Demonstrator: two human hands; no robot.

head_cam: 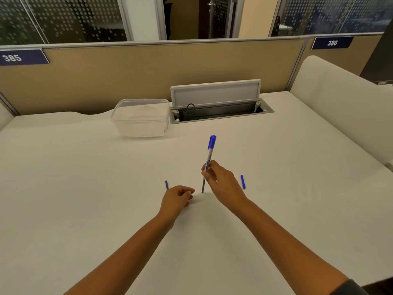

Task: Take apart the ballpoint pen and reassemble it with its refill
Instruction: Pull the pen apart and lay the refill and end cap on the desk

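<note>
My right hand (221,179) pinches a clear pen barrel (209,155) with a blue end cap, held nearly upright. A dark refill (203,186) sticks out of the barrel's lower end, and its tip touches the white table (85,188). My left hand (177,198) rests on the table just left of the refill tip, fingers loosely curled; whether it holds anything I cannot tell. A small blue pen part (166,185) lies just behind my left hand. Another blue pen part (243,181) lies to the right of my right hand.
A clear plastic container (141,117) stands at the back centre-left. Beside it on the right is an open cable tray (221,112) with its lid raised. A beige partition runs along the far edge of the desk.
</note>
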